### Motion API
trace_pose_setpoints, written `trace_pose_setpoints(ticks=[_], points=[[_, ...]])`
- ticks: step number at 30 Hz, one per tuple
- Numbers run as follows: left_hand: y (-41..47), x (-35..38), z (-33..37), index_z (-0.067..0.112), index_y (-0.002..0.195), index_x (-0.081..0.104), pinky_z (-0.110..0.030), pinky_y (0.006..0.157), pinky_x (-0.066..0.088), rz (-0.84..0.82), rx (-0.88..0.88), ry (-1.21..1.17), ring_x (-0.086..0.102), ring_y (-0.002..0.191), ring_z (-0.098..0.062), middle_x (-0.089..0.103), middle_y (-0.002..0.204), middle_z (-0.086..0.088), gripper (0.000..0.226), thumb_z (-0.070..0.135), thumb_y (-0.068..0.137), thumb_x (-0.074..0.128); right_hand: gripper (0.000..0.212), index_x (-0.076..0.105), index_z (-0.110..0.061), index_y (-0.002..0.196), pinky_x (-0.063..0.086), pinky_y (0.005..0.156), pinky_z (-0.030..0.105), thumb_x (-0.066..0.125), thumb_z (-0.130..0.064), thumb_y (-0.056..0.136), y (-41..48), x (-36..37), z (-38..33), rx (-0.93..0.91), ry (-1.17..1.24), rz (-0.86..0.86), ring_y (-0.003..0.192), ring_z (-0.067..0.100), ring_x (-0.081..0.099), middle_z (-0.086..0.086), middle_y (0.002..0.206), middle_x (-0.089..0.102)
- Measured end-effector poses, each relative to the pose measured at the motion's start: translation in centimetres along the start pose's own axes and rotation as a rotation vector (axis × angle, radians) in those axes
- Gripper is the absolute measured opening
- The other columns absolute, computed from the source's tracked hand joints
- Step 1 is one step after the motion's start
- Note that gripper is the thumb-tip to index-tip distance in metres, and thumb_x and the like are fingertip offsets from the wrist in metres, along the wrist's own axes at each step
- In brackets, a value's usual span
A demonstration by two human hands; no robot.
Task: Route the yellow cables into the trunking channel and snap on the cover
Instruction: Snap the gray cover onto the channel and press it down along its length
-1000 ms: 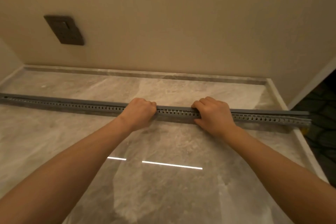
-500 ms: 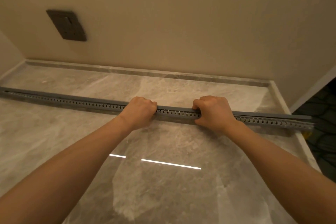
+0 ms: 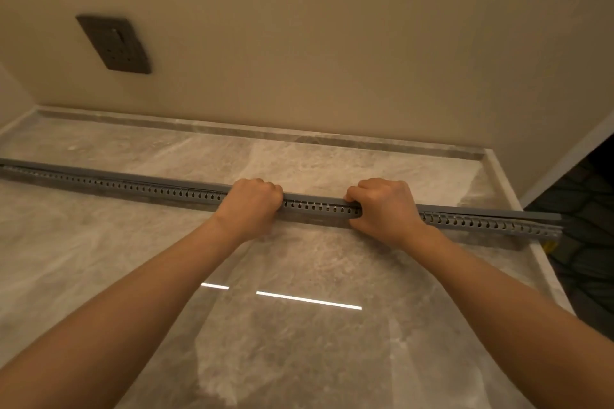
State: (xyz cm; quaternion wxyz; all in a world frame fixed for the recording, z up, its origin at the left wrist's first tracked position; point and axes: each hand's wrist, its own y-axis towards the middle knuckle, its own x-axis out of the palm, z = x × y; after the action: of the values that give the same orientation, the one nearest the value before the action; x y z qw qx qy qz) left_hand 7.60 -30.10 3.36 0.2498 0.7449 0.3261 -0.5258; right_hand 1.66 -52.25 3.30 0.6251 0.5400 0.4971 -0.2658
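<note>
Head view: grey slotted trunking channel lies flat on the marble surface, running left to right, parallel to the back wall and well clear of it. Cover sits along its top. Left hand and right hand are both mid-span, near each other, fingers curled tight over the top edge. The right thumb presses the near side, the left thumb is hidden. Small yellow bit under the right end, too small to identify. Dark wall plate upper left.
</note>
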Motion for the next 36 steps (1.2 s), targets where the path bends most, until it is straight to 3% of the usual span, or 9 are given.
trace_pose_setpoints(ticks=[3, 9, 15, 18, 20, 22, 25, 31, 36], points=[[0.6, -0.8, 1.2, 0.017, 0.081, 0.046, -0.029, 0.060, 0.031, 0.003, -0.054, -0.074, 0.056, 0.083, -0.022, 0.063, 0.090, -0.002, 0.006, 0.017, 0.080, 0.051, 0.017, 0.070, -0.011, 0.067, 0.042, 0.040, 0.027, 0.076, -0.006, 0.052, 0.1, 0.0, 0.1, 0.009, 0.011, -0.011, 0.049, 0.025, 0.056, 0.005, 0.054, 0.060], [2.7, -1.8, 6.4, 0.013, 0.105, 0.054, -0.031, 0.071, 0.039, 0.114, 0.020, -0.298, 0.057, 0.095, -0.023, 0.063, 0.102, -0.004, 0.018, 0.017, 0.089, 0.049, 0.015, 0.066, -0.013, 0.062, 0.041, 0.036, 0.027, 0.079, -0.017, 0.057, 0.0, 0.0, 0.2, -0.006, 0.026, 0.025, 0.045, 0.023, 0.052, 0.004, 0.049, 0.057], [3.7, -2.3, 7.8, 0.008, 0.109, 0.052, -0.031, 0.065, 0.032, 0.066, 0.068, -0.161, 0.059, 0.096, -0.027, 0.062, 0.107, -0.009, 0.019, 0.015, 0.094, 0.043, 0.023, 0.063, -0.010, 0.064, 0.033, 0.038, 0.027, 0.079, -0.025, 0.065, -0.5, 0.2, 0.5, -0.026, 0.001, 0.031, 0.048, 0.025, 0.053, 0.006, 0.053, 0.058], [3.7, -2.5, 7.6, 0.007, 0.110, 0.052, -0.032, 0.064, 0.033, 0.052, 0.101, -0.123, 0.060, 0.094, -0.027, 0.063, 0.106, -0.009, 0.020, 0.013, 0.094, 0.041, 0.023, 0.065, -0.011, 0.077, 0.031, 0.046, 0.026, 0.074, -0.032, 0.071, -0.6, 0.3, 0.8, -0.019, 0.007, -0.013, 0.059, 0.027, 0.058, 0.006, 0.065, 0.062], [3.7, -2.4, 7.6, 0.007, 0.111, 0.052, -0.032, 0.065, 0.035, 0.050, 0.115, -0.114, 0.060, 0.093, -0.028, 0.063, 0.106, -0.009, 0.021, 0.013, 0.094, 0.041, 0.026, 0.066, -0.016, 0.097, 0.035, 0.053, 0.028, 0.066, -0.036, 0.079, -0.9, 0.3, 1.1, -0.017, 0.005, -0.084, 0.075, 0.027, 0.060, 0.004, 0.082, 0.066], [3.6, -2.2, 7.6, 0.008, 0.110, 0.052, -0.032, 0.065, 0.035, 0.046, 0.132, -0.114, 0.061, 0.093, -0.028, 0.063, 0.106, -0.009, 0.021, 0.015, 0.094, 0.042, 0.037, 0.059, -0.024, 0.117, 0.040, 0.060, 0.030, 0.062, -0.031, 0.082, -1.5, 0.1, 1.6, -0.017, 0.001, -0.162, 0.089, 0.025, 0.060, 0.001, 0.099, 0.065], [3.7, -2.0, 7.6, 0.008, 0.106, 0.052, -0.031, 0.063, 0.032, 0.054, 0.152, -0.096, 0.061, 0.090, -0.027, 0.064, 0.103, -0.008, 0.019, 0.021, 0.095, 0.044, 0.052, 0.047, -0.025, 0.132, 0.043, 0.065, 0.032, 0.061, -0.026, 0.082, -2.4, -0.3, 2.5, 0.023, -0.028, -0.230, 0.095, 0.025, 0.060, 0.002, 0.107, 0.064], [3.9, -1.8, 7.4, 0.009, 0.103, 0.053, -0.032, 0.065, 0.033, 0.043, 0.141, -0.113, 0.061, 0.091, -0.029, 0.065, 0.103, -0.008, 0.020, 0.025, 0.094, 0.045, 0.036, 0.060, -0.013, 0.119, 0.049, 0.065, 0.036, 0.058, -0.014, 0.083, -4.3, -1.9, 3.9, 0.046, -0.074, -0.232, 0.095, 0.027, 0.060, 0.007, 0.106, 0.066], [4.0, -1.7, 7.4, 0.009, 0.104, 0.053, -0.031, 0.066, 0.032, 0.041, 0.134, -0.127, 0.060, 0.091, -0.028, 0.064, 0.103, -0.008, 0.023, 0.028, 0.094, 0.045, 0.027, 0.064, -0.012, 0.108, 0.049, 0.067, 0.038, 0.059, -0.019, 0.082, -5.3, -3.2, 4.8, 0.071, -0.157, -0.229, 0.092, 0.025, 0.058, 0.006, 0.100, 0.067]])
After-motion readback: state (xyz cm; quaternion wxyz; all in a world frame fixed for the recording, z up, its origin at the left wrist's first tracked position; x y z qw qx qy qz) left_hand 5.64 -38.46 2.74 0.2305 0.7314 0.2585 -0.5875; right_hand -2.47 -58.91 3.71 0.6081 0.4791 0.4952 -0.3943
